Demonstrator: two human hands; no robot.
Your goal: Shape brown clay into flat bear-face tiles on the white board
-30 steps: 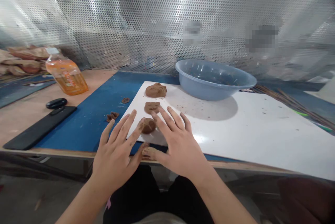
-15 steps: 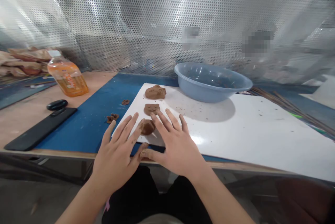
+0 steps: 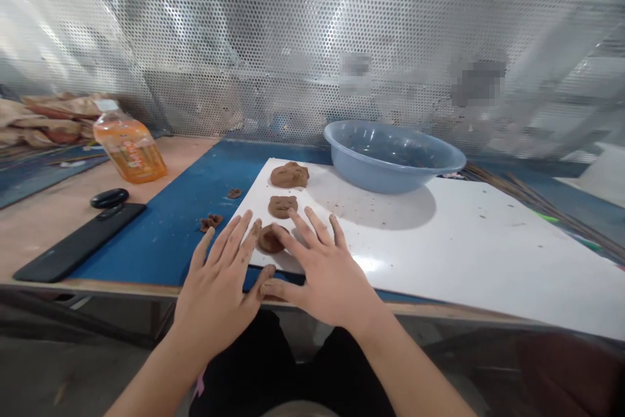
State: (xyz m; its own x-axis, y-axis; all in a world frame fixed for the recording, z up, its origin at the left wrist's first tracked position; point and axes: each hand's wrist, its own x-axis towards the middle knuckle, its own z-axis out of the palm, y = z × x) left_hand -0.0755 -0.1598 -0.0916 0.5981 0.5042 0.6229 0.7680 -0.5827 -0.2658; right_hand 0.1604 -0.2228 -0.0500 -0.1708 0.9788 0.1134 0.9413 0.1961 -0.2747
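Observation:
Three brown clay lumps lie in a row on a white board (image 3: 439,241). The nearest clay lump (image 3: 269,239) sits between my spread hands, with the middle lump (image 3: 282,207) and the largest lump (image 3: 290,175) beyond it. My left hand (image 3: 215,287) rests at the board's near edge, its fingertips just left of the nearest lump. My right hand (image 3: 325,274) lies flat on the board, its fingers reaching toward the same lump. Both hands hold nothing, and clay smears their fingers.
A blue mat (image 3: 161,241) carries small clay crumbs (image 3: 211,222) and a black slab (image 3: 78,241). Behind the board stand a pale blue plastic basin (image 3: 390,163) and an orange drink bottle (image 3: 129,150). A perforated metal screen (image 3: 244,59) closes off the back.
The view has tilted slightly upward, so the table sits lower in the picture. My hands stay spread beside the nearest lump, with only small shifts.

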